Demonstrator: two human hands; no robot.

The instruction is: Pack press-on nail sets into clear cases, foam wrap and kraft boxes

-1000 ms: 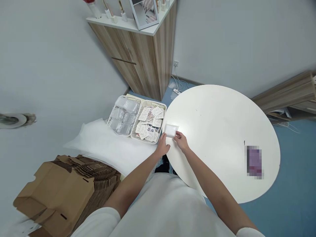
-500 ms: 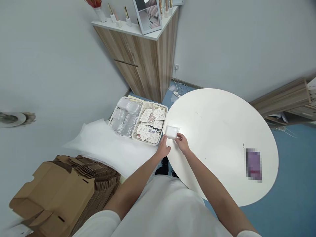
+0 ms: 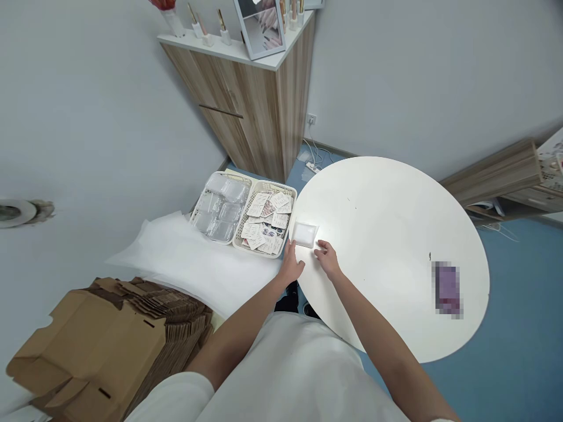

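A small flat white packet with a clear rim lies near the left edge of the round white table. My left hand is open at the packet's lower left corner, index finger stretched out to its edge and thumb apart. Just off the packet's right side is my right hand, fingers slightly curled and apart, with nothing visible in them. Left of the table, a white basket holds many printed cards. The basket beside it holds several clear plastic packs.
White sheets spread below the baskets. A stack of folded brown cardboard boxes stands at lower left. A blurred-out purple item lies on the table's right side. Behind stand a wooden cabinet and a power strip on the floor.
My right hand has let go of the packet's right edge and drawn slightly away. The packet stays in place, and my left hand remains at its corner.
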